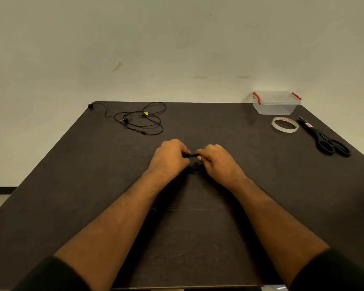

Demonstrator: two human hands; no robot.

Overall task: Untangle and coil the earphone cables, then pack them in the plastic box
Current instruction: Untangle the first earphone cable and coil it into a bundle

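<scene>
Pinching a small bundle of black earphone cable (192, 155) from either side, the left hand (170, 158) and the right hand (215, 159) meet knuckles-up over the middle of the dark table (72, 185), both with fingers curled in tight around the strand that bridges the gap between them. Just below that strand, more of the same cable shows as a dark coiled mass between the heels of the two hands, resting on or very near the tabletop; which of the two I cannot tell. The forearms run back toward the camera, ending in dark sleeves (57, 274) at the bottom edge. A second black earphone set (143, 120) lies loose and looped at the far left of the table, one earbud trailing out to the corner, its plug marked with a yellow tag. At the far right corner sits the clear plastic box (276, 102), lid on, with red clasps at each end. Near it, toward the camera, lies a roll of clear tape (285, 125), and just right of the roll is a pair of black-handled scissors (324, 136) with the blades pointing away.
</scene>
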